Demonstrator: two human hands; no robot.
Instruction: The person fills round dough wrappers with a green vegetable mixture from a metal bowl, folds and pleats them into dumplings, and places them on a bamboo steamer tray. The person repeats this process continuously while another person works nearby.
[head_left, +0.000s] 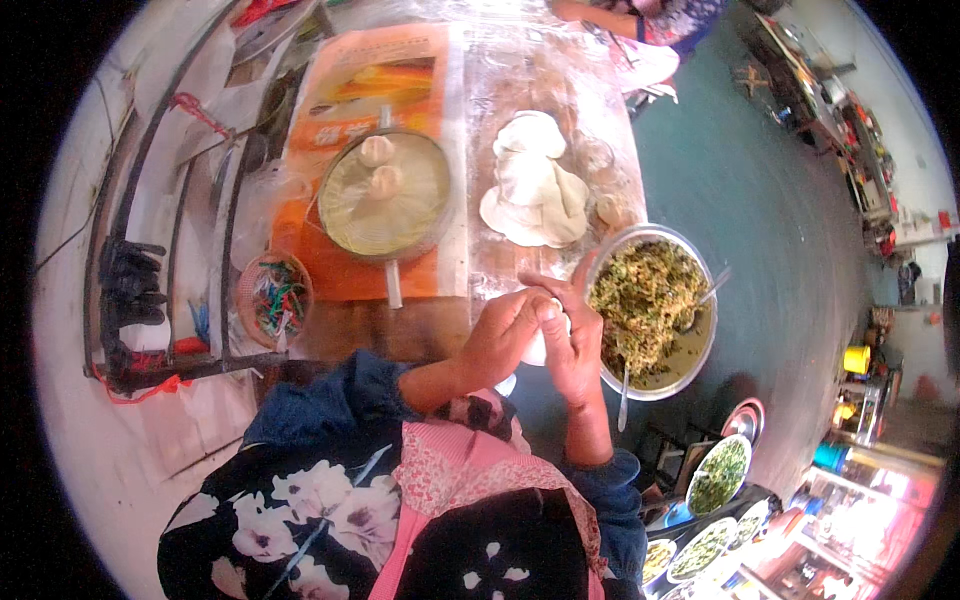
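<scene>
Both hands come together at the near edge of the floury table. Between my left hand (499, 334) and my right hand (576, 345) is a piece of white dough (535, 351), mostly hidden by the fingers. Just right of them sits a metal bowl (694, 360) of chopped filling (645, 304), with a spoon (625, 397) leaning on its near rim. Flat dough wrappers (532, 187) lie overlapping beyond my hands. To the left, a round lined steamer tray (349, 217) bears two shaped buns, one (376, 151) behind the other (385, 182).
An orange printed sheet (360, 281) lies under the steamer. A basket (247, 304) of small colourful items is at left, beside a metal rack (225, 277). Another person's arm (607, 19) reaches over the far end. Bowls of chopped greens (718, 476) stand at lower right.
</scene>
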